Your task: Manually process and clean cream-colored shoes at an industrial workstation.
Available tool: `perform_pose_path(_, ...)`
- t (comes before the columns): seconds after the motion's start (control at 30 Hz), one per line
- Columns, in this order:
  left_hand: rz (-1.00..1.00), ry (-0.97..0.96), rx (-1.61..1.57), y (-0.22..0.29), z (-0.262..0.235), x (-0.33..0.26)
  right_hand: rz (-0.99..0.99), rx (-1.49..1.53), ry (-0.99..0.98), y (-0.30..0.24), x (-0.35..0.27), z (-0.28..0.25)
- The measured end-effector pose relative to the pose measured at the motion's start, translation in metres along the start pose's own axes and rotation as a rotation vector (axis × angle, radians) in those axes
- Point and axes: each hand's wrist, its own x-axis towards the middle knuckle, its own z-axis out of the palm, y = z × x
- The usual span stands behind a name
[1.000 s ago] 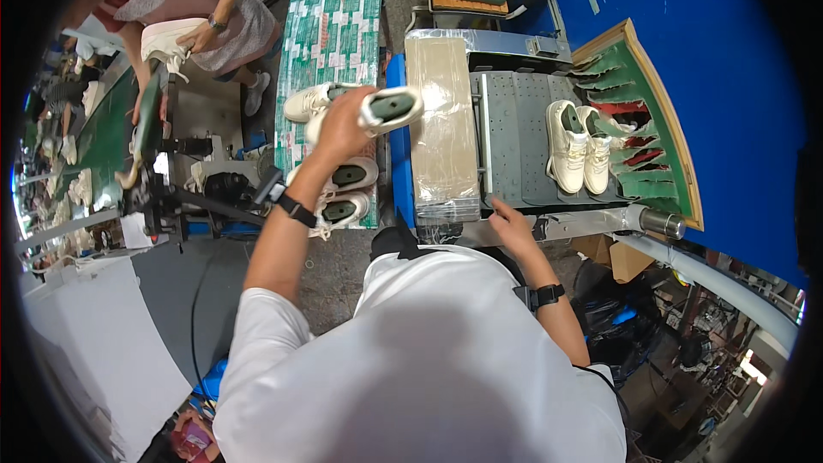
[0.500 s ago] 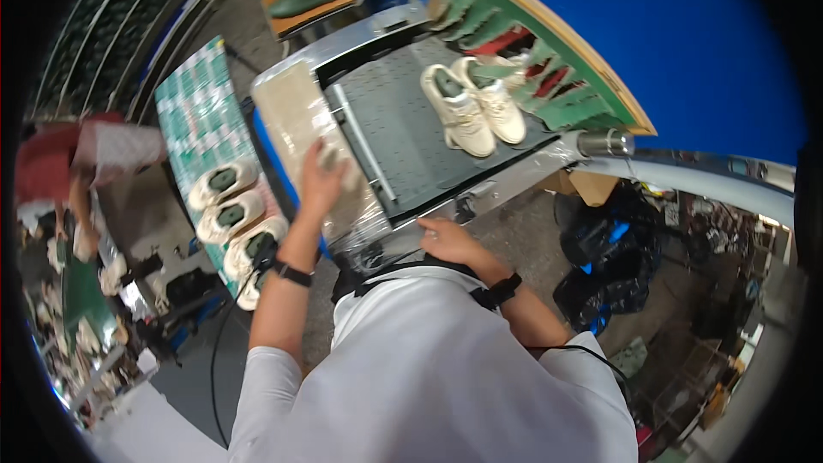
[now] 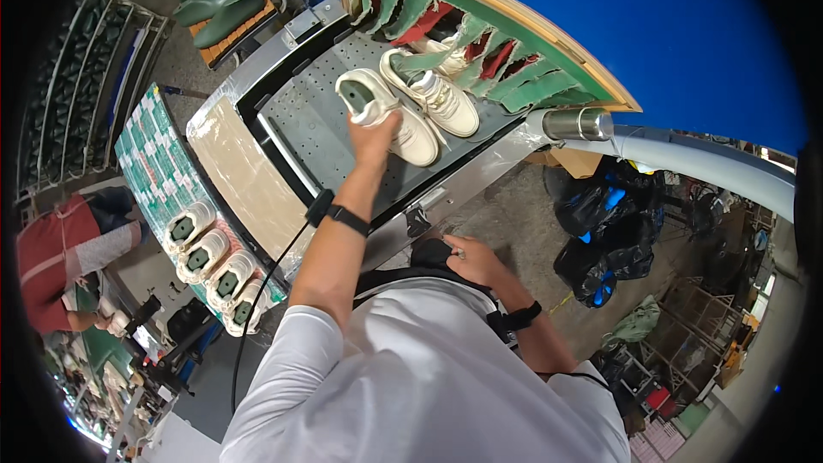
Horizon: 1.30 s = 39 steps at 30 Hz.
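My left hand [image 3: 375, 142] grips a cream lace-up sneaker [image 3: 413, 134] at its heel and side, with the fingers partly hidden by the shoe. A dark green form shows inside its opening. Beside it on the dark perforated conveyor bed [image 3: 304, 124] stands a second cream sneaker [image 3: 450, 107], a green strip of the curtain [image 3: 523, 86] lying over its heel end. Another cream shoe is partly hidden among the strips. My right hand [image 3: 476, 261] hangs by the machine's front edge near my waist, fingers curled in and nothing visible in them.
Left of the bed lies a beige film-wrapped ledge [image 3: 244, 176]. Several cream shoes [image 3: 206, 253] stand on a green-and-white covered board [image 3: 159, 150]. Green shoe forms [image 3: 225, 13] rest on a slatted stand. Black bags [image 3: 604, 240] sit at right. A person in red [image 3: 51, 261] works at far left.
My left hand has moved from above the beige ledge onto the nearer sneaker and taken hold of it. My right hand has drawn back slightly from the machine's edge. The view has shifted.
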Motion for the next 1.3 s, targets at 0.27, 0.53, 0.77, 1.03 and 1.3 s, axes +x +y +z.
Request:
perform_pose_path(0.27, -0.312, -0.281, -0.44, 0.044, -0.198, -0.091, 0.013, 0.433, -0.299, -0.051, 0.021, 0.033)
perform_pose_path(0.53, 0.003, -0.116, 0.348, -0.012, -0.33, -0.142, -0.476, 0.112, -0.232, -0.176, 0.047, 0.108)
perform_pose_path(0.77, -0.261, -0.286, 0.176, 0.043, -0.41, -0.138, -0.898, -0.38, -0.077, -0.252, 0.034, 0.146)
perform_pose_path(1.03, 0.462, -0.012, 0.64, 0.046, -0.361, -0.118, -1.264, -1.02, 0.178, -0.253, 0.056, 0.166)
perform_pose_path(1.3, 0.419, -0.211, 0.513, 0.041, -0.359, -0.1, -0.714, -0.101, -0.478, -0.271, 0.05, 0.169)
